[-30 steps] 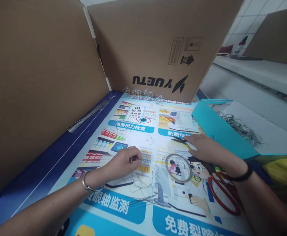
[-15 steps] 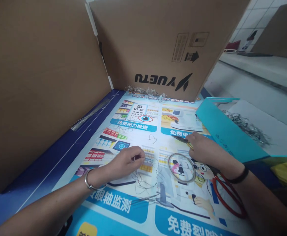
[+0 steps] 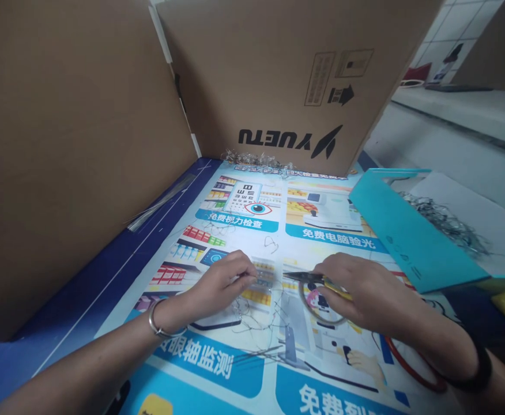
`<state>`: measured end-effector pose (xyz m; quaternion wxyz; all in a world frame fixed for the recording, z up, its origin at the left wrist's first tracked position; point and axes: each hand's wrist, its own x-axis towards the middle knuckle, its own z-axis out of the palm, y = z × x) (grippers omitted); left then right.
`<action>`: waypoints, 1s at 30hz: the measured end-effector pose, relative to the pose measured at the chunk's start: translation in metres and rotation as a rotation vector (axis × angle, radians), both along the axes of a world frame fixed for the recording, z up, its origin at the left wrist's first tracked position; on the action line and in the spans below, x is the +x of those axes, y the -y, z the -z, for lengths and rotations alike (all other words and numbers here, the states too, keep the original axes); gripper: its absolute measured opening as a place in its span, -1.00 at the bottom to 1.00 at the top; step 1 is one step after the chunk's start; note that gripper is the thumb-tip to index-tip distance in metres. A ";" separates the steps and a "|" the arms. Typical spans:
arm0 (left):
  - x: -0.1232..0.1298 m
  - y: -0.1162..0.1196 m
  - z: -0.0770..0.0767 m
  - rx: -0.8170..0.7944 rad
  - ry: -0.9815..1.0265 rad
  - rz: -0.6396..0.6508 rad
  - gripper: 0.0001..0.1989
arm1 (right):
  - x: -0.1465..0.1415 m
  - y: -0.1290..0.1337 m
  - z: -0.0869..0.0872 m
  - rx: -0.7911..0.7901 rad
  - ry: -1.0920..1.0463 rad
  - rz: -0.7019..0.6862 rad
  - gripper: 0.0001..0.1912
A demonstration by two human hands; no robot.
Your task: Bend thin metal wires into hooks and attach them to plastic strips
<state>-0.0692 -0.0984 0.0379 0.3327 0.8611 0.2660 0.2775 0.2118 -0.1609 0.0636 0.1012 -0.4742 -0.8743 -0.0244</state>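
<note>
Thumb and fingertips of my left hand [image 3: 229, 282] are pinched together over the printed poster sheet, on what looks like a thin wire. In my right hand [image 3: 356, 288] is a pair of needle-nose pliers [image 3: 304, 277] with yellow handles, its dark tip pointing left toward the pinched fingers, a short gap apart. Beneath the pliers lies a round metal ring [image 3: 321, 320], partly covered by the right hand. Several bent wires [image 3: 256, 320] lie below my left fingertips, with straight wire lengths [image 3: 263, 353] nearer me. A small looped wire [image 3: 271, 245] rests farther back.
Brown cardboard panels [image 3: 278, 75] wall off the left and back. A turquoise box [image 3: 408, 242] at right holds a tangled wire pile [image 3: 451, 225]. Shiny wire pieces [image 3: 256, 158] gather by the back panel; a straight bundle [image 3: 161, 204] lies left. A red loop [image 3: 417, 372] sits beneath my right forearm.
My right hand has come nearer and turned, bringing the pliers left and down toward my left fingertips. My left hand has barely moved and stays pinched. The view has shifted slightly.
</note>
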 end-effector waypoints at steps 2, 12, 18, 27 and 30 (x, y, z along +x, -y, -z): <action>0.000 0.000 0.000 0.005 0.002 -0.006 -0.89 | -0.008 0.004 -0.003 -0.004 -0.041 -0.009 -0.77; -0.002 0.002 0.002 0.066 -0.069 0.004 -0.90 | -0.035 0.010 0.003 -0.013 -0.110 -0.037 -0.81; 0.000 0.005 0.000 0.192 -0.193 0.011 -0.89 | -0.022 0.007 0.004 -0.088 -0.246 -0.102 -0.82; 0.001 0.004 0.000 0.213 -0.191 0.011 -0.90 | -0.014 0.002 0.005 -0.155 -0.318 -0.089 -0.80; 0.000 0.004 0.000 0.241 -0.142 0.052 -0.90 | -0.016 0.002 0.007 -0.185 -0.303 -0.075 -0.81</action>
